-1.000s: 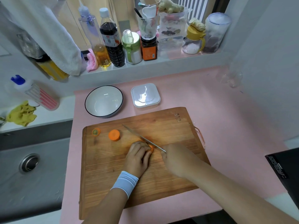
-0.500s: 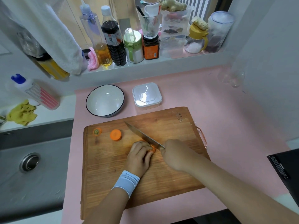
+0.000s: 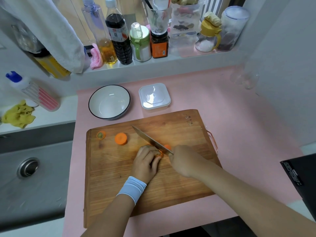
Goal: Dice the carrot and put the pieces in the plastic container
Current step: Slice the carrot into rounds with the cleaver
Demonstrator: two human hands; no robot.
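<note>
1. The fingers [image 3: 153,152] of the left hand [image 3: 145,164] are curled down over a carrot piece [image 3: 160,154], pinning it to the wooden cutting board [image 3: 171,185]. Only its orange end shows past the fingertips.
2. The right hand [image 3: 183,160] is wrapped round the handle of a kitchen knife [image 3: 150,141], and the handle is hidden in the fist. The blade runs just beside the left knuckles, its tip pointing away and to the left. I cannot tell if the edge touches the wood.
3. A cut slice [image 3: 168,147] lies just across the blade from those fingers. A carrot round [image 3: 121,138] and the carrot top [image 3: 101,134] sit well apart to their left, near the far edge.
4. Bare wood spreads left of the left hand and nearer than it. Right of the knife hand the board ends at a copper handle [image 3: 212,141], with the pink mat [image 3: 239,117] past it. A steel sink [image 3: 42,185] drops away beyond the mat's left edge.
5. The plastic container [image 3: 154,96], lid on, stands on the mat beyond the knife tip, beside a dark-rimmed white bowl [image 3: 109,102].
6. A stamp [image 3: 189,120] near the board's far right corner is unreadable. The white print on the black box [image 3: 301,177] is too small to read.
</note>
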